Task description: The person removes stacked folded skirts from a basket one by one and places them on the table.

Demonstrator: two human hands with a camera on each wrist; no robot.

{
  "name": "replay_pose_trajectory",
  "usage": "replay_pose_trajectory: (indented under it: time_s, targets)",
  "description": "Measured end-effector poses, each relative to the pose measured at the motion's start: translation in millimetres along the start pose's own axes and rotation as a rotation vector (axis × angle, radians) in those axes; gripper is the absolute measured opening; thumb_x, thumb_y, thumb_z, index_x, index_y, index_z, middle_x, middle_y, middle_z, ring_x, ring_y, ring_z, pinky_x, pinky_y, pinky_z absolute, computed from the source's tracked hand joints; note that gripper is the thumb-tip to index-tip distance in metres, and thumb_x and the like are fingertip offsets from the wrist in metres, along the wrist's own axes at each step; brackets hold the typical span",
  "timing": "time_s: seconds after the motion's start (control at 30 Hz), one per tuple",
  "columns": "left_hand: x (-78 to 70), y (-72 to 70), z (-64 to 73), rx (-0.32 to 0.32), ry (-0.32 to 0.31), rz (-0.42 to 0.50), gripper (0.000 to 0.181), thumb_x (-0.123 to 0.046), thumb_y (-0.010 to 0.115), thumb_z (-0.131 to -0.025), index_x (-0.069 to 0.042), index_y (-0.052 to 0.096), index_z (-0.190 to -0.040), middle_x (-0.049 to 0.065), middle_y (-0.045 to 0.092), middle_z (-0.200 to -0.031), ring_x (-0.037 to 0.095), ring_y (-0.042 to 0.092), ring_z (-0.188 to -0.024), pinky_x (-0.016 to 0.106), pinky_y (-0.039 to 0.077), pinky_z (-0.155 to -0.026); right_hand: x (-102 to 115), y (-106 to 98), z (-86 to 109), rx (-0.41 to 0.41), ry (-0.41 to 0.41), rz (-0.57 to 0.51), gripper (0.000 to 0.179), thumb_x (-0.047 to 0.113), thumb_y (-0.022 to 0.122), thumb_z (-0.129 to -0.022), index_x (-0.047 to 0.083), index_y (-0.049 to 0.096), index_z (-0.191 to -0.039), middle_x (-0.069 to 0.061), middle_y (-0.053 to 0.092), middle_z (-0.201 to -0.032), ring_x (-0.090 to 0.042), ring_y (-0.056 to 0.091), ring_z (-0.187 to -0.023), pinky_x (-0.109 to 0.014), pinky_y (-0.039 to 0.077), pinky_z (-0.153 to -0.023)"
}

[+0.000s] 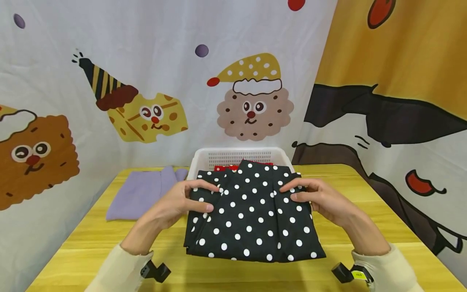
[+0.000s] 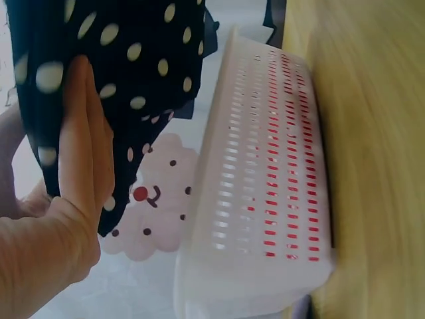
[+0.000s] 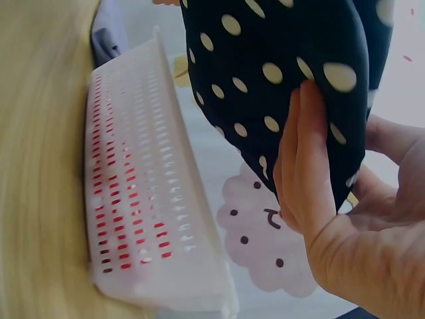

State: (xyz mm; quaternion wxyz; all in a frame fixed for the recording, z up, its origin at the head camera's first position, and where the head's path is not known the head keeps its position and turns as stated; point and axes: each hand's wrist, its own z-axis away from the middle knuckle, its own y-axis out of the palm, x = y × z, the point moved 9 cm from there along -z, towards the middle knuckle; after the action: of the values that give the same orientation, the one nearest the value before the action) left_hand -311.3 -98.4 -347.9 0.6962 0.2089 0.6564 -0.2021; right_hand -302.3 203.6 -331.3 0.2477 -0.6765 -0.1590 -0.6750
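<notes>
Both hands hold up a folded black cloth with white polka dots (image 1: 251,215), in front of a white plastic basket (image 1: 198,160). My left hand (image 1: 178,202) grips its left side, thumb and forefinger on the near face and the other fingers behind it. My right hand (image 1: 321,198) grips the right side the same way. In the left wrist view the fingers (image 2: 83,139) lie along the back of the cloth. The right wrist view shows straight fingers (image 3: 309,159) under the cloth too. Red cloth with white dots (image 1: 228,167) lies inside the basket, mostly hidden.
A folded lilac cloth (image 1: 136,194) lies on the yellow wooden table (image 1: 365,202), left of the basket. Behind the table hangs a curtain (image 1: 164,32) printed with cartoon food. Each wrist wears a small black camera.
</notes>
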Motion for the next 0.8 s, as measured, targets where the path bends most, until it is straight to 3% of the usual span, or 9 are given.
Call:
replay_pose_trajectory:
  time_s: [0.23, 0.4, 0.63, 0.8]
  targets:
    - [18.3, 6.7, 3.2, 0.112, -0.064, -0.040, 0.041, 0.002, 0.084, -0.079, -0.004, 0.070, -0.118, 0.015, 0.068, -0.123, 0.030, 0.075, -0.098, 0.052, 0.063, -0.082, -14, 11, 4.7, 0.159, 0.017, -0.009, 0.025, 0.005, 0.056, -0.103, 0.006, 0.072, -0.122, -0.014, 0.062, -0.130, -0.026, 0.075, -0.103, -0.049, 0.063, -0.085]
    - [31.6, 13.3, 4.7, 0.213, -0.116, -0.070, 0.038, 0.002, 0.083, -0.081, -0.002, 0.069, -0.116, 0.015, 0.068, -0.121, 0.028, 0.074, -0.096, 0.048, 0.064, -0.080, -25, 18, 3.3, 0.251, 0.036, 0.004, 0.022, 0.002, 0.058, -0.102, -0.001, 0.071, -0.119, -0.015, 0.067, -0.126, -0.035, 0.077, -0.098, -0.052, 0.063, -0.075]
    - [42.2, 19.0, 6.9, 0.314, -0.139, -0.103, 0.039, -0.001, 0.082, -0.083, 0.008, 0.068, -0.117, 0.013, 0.072, -0.113, 0.021, 0.075, -0.084, 0.035, 0.064, -0.067, -33, 26, 3.2, 0.350, 0.033, 0.028, 0.022, -0.001, 0.058, -0.100, -0.005, 0.073, -0.116, -0.018, 0.069, -0.121, -0.037, 0.076, -0.097, -0.041, 0.063, -0.064]
    - [49.5, 26.1, 8.4, 0.389, -0.162, -0.115, 0.038, -0.004, 0.081, -0.084, 0.009, 0.069, -0.118, 0.009, 0.070, -0.108, 0.014, 0.073, -0.075, 0.030, 0.062, -0.061, -38, 33, 5.4, 0.400, 0.052, 0.024, 0.023, -0.001, 0.058, -0.100, -0.007, 0.073, -0.117, -0.018, 0.069, -0.123, -0.034, 0.077, -0.096, -0.031, 0.062, -0.060]
